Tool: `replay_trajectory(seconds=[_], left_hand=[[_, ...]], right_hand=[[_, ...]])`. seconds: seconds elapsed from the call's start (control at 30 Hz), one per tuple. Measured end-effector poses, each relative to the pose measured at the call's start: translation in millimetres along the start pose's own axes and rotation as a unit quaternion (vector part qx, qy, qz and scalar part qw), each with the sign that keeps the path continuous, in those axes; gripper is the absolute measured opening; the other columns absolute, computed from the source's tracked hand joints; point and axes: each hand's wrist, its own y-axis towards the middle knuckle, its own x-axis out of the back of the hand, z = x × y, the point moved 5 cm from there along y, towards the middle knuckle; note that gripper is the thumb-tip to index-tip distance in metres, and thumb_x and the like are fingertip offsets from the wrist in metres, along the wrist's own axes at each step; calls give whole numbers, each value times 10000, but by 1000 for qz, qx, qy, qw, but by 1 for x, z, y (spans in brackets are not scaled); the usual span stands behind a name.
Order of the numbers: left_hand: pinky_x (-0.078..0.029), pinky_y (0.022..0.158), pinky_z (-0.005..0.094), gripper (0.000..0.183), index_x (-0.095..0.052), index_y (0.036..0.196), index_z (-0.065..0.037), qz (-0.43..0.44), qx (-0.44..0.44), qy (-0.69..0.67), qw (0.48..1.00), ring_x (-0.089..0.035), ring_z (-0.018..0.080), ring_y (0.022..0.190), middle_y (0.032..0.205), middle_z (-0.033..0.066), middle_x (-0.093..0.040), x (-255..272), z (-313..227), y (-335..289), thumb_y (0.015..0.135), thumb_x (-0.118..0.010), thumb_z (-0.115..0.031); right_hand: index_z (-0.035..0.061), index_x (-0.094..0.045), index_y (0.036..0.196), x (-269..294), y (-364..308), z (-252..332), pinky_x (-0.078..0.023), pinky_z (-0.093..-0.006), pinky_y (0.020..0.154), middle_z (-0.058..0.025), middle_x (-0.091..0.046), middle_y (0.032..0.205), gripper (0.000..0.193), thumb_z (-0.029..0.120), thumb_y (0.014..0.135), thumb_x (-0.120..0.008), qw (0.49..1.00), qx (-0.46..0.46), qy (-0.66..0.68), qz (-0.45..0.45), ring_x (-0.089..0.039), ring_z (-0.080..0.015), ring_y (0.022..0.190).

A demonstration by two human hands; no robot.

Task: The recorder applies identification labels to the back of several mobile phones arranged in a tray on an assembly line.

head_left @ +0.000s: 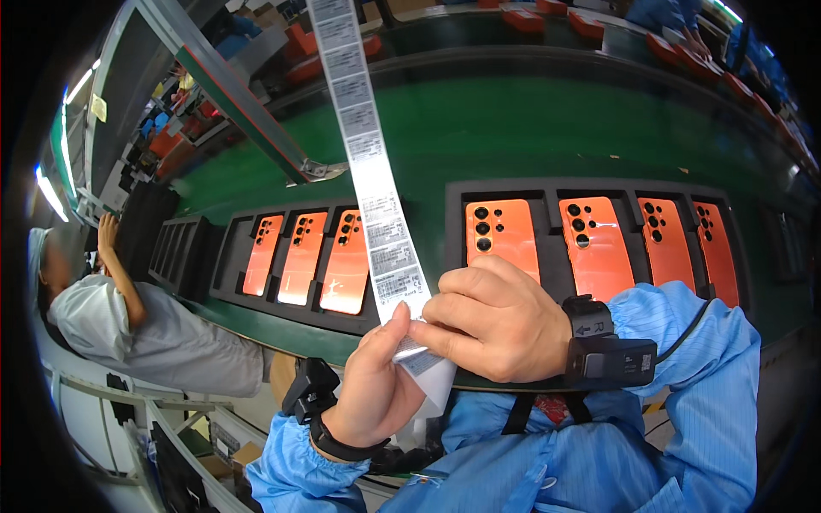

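Observation:
A long white strip of printed labels (pixel 369 175) hangs down in front of me from the top of the view. My left hand (pixel 375 389) pinches its lower part between thumb and fingers, and the loose end folds below that hand. Close against it, my right hand (pixel 500 325) is closed with its fingertips on the strip's right edge, beside the left thumb. Behind the right hand lies a dark tray (pixel 547 190) with several orange smartphones (pixel 597 256), camera sides up; hand and wrist cover part of it. Another dark tray (pixel 227 265) on the left holds orange phones (pixel 301 256) too.
The trays rest on a green bench (pixel 513 128). A metal post (pixel 239 103) rises from it behind the left tray. Stacked black trays (pixel 175 248) stand farther left, near a co-worker (pixel 128 316). Red bins (pixel 522 19) line the far side, where other people work.

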Motion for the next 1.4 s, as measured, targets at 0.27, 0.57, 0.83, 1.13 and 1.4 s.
replay_trajectory(seconds=[0.27, 0.57, 0.83, 1.13, 1.4], left_hand=[[-394, 946, 349, 438, -387, 1282, -8, 25, 12, -15, 1000, -506, 186, 1091, 1190, 104, -503, -3, 1, 11, 977, -299, -309], [-384, 977, 363, 469, -354, 1316, -27, 97, 11, -68, 993, -486, 226, 1131, 1227, 141, -476, -11, -7, 27, 979, -266, -340], [-430, 923, 370, 460, -330, 1328, -50, 112, -5, -72, 991, -525, 239, 1074, 1177, 157, -512, -11, -17, 40, 975, -299, -345], [-424, 695, 251, 498, -474, 1193, 67, 152, -79, 256, 951, -489, 129, 717, 833, 91, -512, -21, -71, 40, 726, -528, -96], [-455, 705, 402, 314, -536, 963, 50, 313, -162, 720, 598, -529, 387, 850, 899, 233, -526, -50, -14, 44, 670, -634, -13]], right_hand=[[-63, -629, 761, 5, -2, 4, -442, -330, 655, -75, -575, 763, 231, 73, 576, -603, 995, 68, -62, -51, -554, -204, 774], [-36, -660, 791, 5, 1, -6, -398, -284, 580, -91, -637, 821, 271, 76, 545, -635, 988, 76, -106, -88, -599, -179, 720], [22, -649, 751, 19, 2, -10, -431, -347, 667, -63, -646, 859, 174, 86, 590, -640, 995, 35, -71, -63, -607, -191, 758], [-52, -607, 977, 93, 6, -66, -460, -289, 684, -132, -600, 852, 203, -57, 773, -612, 977, -158, 128, -62, -571, -208, 799], [-23, -649, 886, 101, -37, -96, -478, -230, 631, -74, -646, 807, 116, 15, 777, -653, 933, -304, 125, -150, -595, -108, 713]])
